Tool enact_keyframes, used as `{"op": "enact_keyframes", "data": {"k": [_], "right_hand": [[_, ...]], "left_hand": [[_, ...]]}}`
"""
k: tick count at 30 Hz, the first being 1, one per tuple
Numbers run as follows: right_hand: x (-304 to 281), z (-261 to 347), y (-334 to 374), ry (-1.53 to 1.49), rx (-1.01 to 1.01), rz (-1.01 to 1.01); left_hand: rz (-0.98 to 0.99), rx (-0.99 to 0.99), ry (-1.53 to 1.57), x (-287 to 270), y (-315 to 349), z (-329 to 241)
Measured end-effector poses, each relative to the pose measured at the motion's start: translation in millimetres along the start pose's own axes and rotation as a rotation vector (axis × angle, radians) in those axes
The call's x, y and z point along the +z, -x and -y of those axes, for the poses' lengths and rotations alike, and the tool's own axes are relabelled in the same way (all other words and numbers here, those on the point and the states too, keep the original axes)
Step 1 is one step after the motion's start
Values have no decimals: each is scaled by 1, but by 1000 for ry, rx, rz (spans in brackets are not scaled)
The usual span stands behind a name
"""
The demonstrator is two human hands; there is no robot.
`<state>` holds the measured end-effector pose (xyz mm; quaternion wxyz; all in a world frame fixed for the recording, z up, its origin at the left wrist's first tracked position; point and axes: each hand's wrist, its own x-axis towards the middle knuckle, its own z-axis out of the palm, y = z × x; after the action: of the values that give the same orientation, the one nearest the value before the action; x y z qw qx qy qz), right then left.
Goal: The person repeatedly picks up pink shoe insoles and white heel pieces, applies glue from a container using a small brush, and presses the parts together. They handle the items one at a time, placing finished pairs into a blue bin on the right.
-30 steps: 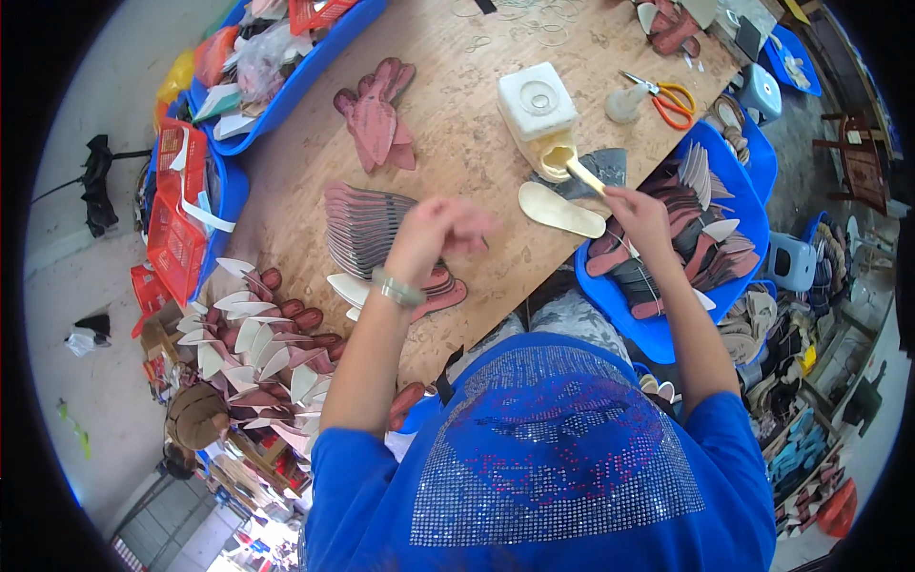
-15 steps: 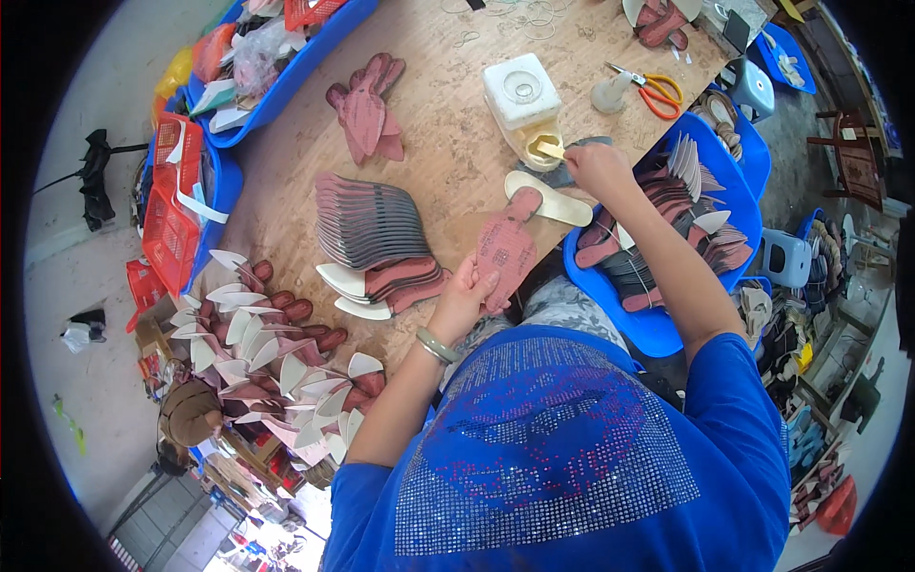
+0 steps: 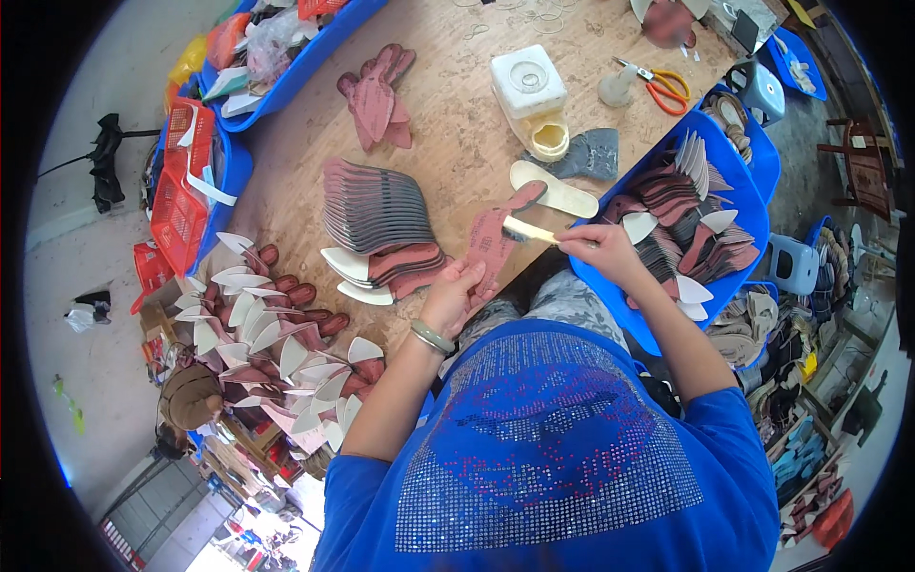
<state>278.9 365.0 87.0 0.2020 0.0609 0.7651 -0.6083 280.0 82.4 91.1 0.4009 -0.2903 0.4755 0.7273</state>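
Observation:
A reddish-brown insole [image 3: 491,243] is held at its wide end by my left hand [image 3: 456,297], fingers closed round it, above the table's near edge. My right hand [image 3: 602,254] pinches a pale flat-handled brush [image 3: 531,231], whose bristle end lies against the insole's right edge. Beyond them is a cream sole-shaped piece [image 3: 558,191] on the table. Farther off stands a cream cup [image 3: 549,141] with an open mouth, joined to a white plastic container [image 3: 527,88]. Left of my left hand sits a fanned stack of dark-edged insoles [image 3: 374,208].
Insoles with white tips [image 3: 276,329] crowd the table's left side. A blue basin [image 3: 753,224] full of insoles stands at the right. Orange-handled pliers [image 3: 667,91], a small whitish bottle [image 3: 617,90] and a dark grey cloth-like piece [image 3: 591,153] lie farther back.
My right hand has drawn the brush out of the cup and brought it nearer, onto the insole. The insole has turned and tilted in my left hand.

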Motion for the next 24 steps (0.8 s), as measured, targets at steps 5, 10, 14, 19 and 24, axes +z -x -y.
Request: {"op": "enact_keyframes", "data": {"k": [5, 10, 14, 19, 24], "right_hand": [[3, -9, -23, 32, 149, -57], [6, -37, -33, 235, 147, -191], [-4, -62, -42, 361, 254, -254], [-6, -73, -66, 517, 85, -298], [7, -55, -80, 495, -49, -287]], "left_hand": [[32, -23, 67, -12, -3, 4], [12, -37, 122, -25, -7, 8], [-1, -7, -38, -43, -14, 2], [3, 194, -421, -53, -24, -16], [-98, 378, -668, -53, -32, -19]]}}
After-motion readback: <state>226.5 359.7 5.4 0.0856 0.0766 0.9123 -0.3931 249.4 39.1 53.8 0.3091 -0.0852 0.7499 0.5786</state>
